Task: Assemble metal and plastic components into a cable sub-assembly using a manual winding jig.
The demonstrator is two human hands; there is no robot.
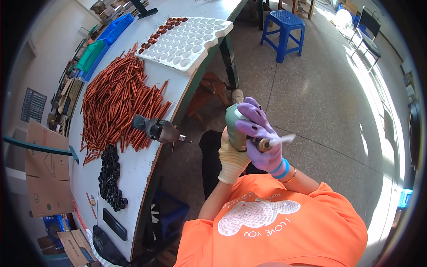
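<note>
– why is everything set out like that?
– the pile of red rods lies loose on the white table, probably for easy reach. beside it, the dark motor tool has its chuck jutting past the edge, presumably so it faces the worker.
– and the hands?
– the left hand, in a striped glove, grips a green rounded piece above the lap, off the table. the right hand, in purple, is closed on a small tool, its fingers over the piece; likely the left steadies while the right works.
– is the tool's pale end a blade?
– it's blurred; i can't tell.
– now the surface and room?
– a grey floor, sunlit at right, with a black chair and a smaller blue stool. on the table, a white tray with round pockets, filled along its left side; then clustered black rings and a dark phone-like slab.
</note>
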